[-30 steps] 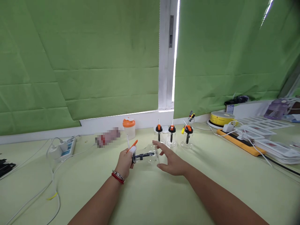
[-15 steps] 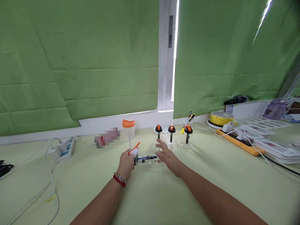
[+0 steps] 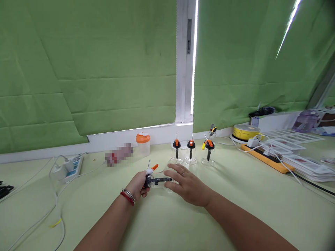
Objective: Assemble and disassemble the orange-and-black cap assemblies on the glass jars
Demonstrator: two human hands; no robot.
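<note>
- At far left, black items [image 3: 5,190] on the pale tabletop [image 3: 89,212], then white cables [image 3: 56,195] with a yellow tie.
- Next, a white power strip [image 3: 75,170] with white plugs seated in it.
- Farther right, a pixelated pinkish object [image 3: 120,154], lying near an upright cup with an orange lid [image 3: 143,143].
- In front of these, the left hand [image 3: 138,185], bracelets at the wrist, clenched round the black-lidded end of a clear bottle [image 3: 160,180].
- Tipped sideways between both hands, that bottle, with orange lever and straw pointing upward and a dark stem inside.
- At its base end, the right hand [image 3: 184,184], ringed, fingers spread and bent; too see-through there to tell touch or grip.
- Behind, in a row, three similar bottles [image 3: 191,152], all upright.
- At right, a round yellow tin [image 3: 246,132], an orange-and-black power strip [image 3: 267,159], white cards [image 3: 309,169] and a purple jug [image 3: 305,121].
</note>
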